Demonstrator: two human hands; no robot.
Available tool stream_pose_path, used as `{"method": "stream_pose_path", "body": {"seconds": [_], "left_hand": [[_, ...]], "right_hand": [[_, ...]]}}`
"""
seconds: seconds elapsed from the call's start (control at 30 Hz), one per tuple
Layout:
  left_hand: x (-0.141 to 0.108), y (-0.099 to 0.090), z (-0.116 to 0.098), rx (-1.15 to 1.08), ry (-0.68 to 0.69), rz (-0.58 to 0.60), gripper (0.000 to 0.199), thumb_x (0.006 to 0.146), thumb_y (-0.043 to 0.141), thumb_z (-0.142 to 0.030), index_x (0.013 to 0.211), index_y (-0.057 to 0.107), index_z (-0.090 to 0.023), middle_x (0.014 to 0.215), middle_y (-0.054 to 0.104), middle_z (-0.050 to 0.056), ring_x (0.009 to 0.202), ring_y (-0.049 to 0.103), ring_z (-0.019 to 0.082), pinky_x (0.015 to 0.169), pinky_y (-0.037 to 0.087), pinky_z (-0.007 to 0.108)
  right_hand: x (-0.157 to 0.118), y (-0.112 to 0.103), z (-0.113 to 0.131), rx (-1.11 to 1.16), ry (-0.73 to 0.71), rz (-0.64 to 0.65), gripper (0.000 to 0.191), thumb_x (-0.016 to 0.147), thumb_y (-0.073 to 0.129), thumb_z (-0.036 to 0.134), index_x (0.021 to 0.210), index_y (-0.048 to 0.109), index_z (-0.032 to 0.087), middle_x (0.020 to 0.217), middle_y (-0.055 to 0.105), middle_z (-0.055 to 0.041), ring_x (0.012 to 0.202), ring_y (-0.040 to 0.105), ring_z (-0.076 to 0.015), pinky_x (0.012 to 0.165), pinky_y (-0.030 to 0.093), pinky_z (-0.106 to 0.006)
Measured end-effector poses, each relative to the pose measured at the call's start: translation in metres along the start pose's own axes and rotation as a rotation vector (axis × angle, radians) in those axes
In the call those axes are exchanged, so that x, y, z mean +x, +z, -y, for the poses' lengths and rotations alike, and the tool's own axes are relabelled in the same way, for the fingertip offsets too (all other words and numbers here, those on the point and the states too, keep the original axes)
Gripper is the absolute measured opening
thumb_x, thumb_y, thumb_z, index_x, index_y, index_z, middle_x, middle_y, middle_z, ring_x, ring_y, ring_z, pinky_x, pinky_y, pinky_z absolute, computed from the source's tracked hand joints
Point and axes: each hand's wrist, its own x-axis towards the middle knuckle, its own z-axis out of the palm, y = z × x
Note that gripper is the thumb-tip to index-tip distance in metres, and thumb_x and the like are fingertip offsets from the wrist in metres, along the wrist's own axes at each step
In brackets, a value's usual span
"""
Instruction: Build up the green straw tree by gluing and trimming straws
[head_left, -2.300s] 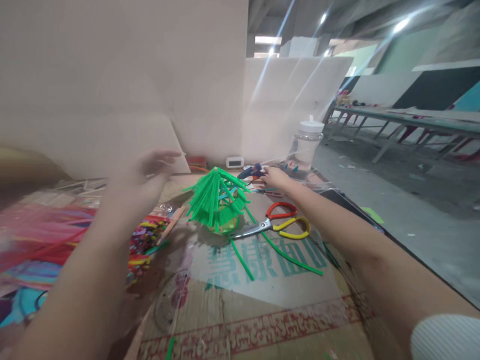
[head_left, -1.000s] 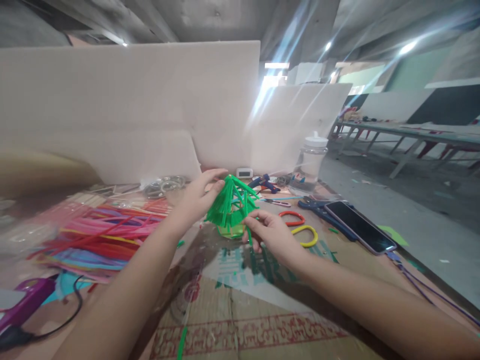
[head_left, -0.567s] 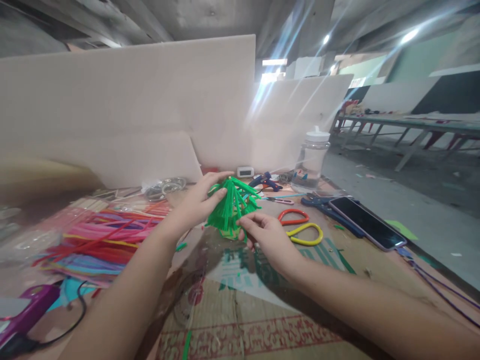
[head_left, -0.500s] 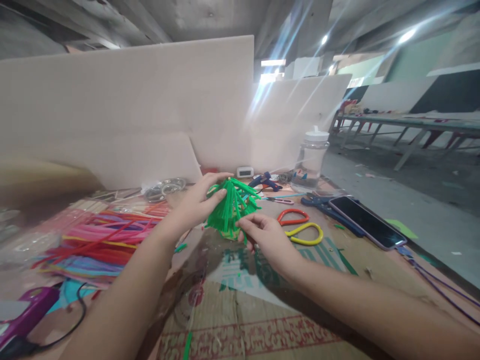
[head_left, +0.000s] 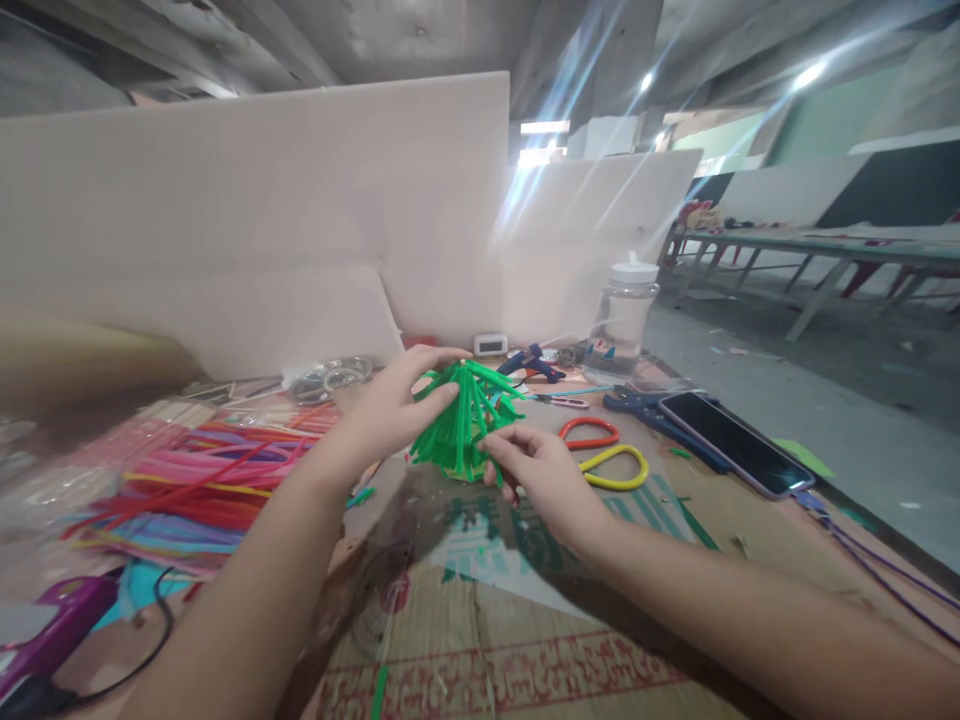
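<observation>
A green cone-shaped tree of pipe cleaners [head_left: 466,425] stands at the centre of the work surface, its strands fanning down from a pale tip. My left hand [head_left: 411,400] holds it near the top from the left, thumb in front and fingers behind. On the lower right side, my right hand [head_left: 538,480] pinches the end of one green strand between thumb and forefinger. Close to that hand lie a red loop handle [head_left: 590,432] and a yellow loop handle [head_left: 619,468].
Coloured pipe cleaners [head_left: 202,475] are heaped at left, behind a purple glue gun [head_left: 71,620]. A blue glue gun [head_left: 536,365], a water bottle [head_left: 621,325] and a phone [head_left: 735,442] with a cable lie at the back and right. White boards [head_left: 300,200] rise behind.
Both hands and the tree keep nearly the same pose. My right hand has shifted very slightly to the right, still pinching the strand.
</observation>
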Motion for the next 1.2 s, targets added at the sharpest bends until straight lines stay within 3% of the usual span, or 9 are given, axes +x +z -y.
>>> {"method": "stream_pose_path", "body": {"seconds": [0.2,1.0,1.2], "left_hand": [[0.001,0.003,-0.008,0.041,-0.022,-0.059,0.037,0.092,0.053,-0.037,0.122,0.065,-0.020,0.123,0.066,0.008,0.117,0.061,0.025,0.105,0.047,0.040],[0.000,0.004,-0.014,0.075,0.010,-0.059,0.033,0.092,0.053,-0.034,0.120,0.066,-0.022,0.121,0.068,0.006,0.115,0.062,0.023,0.101,0.049,0.038],[0.000,0.005,-0.016,0.087,0.022,-0.071,0.032,0.093,0.054,-0.034,0.119,0.066,-0.019,0.120,0.068,0.007,0.113,0.062,0.023,0.099,0.049,0.037]], "right_hand": [[-0.002,0.002,0.000,0.024,0.002,-0.011,0.041,0.070,0.073,0.055,0.079,0.053,0.021,0.056,0.065,0.0044,0.036,0.046,-0.0068,0.036,0.035,-0.019],[-0.005,0.004,-0.003,0.028,-0.005,0.004,0.039,0.072,0.073,0.054,0.080,0.054,0.021,0.052,0.061,0.0062,0.038,0.045,-0.0073,0.038,0.035,-0.019],[-0.004,0.003,-0.003,-0.017,-0.055,0.024,0.039,0.076,0.069,0.056,0.084,0.051,0.023,0.060,0.066,0.0040,0.041,0.053,-0.0101,0.042,0.041,-0.022]]}}
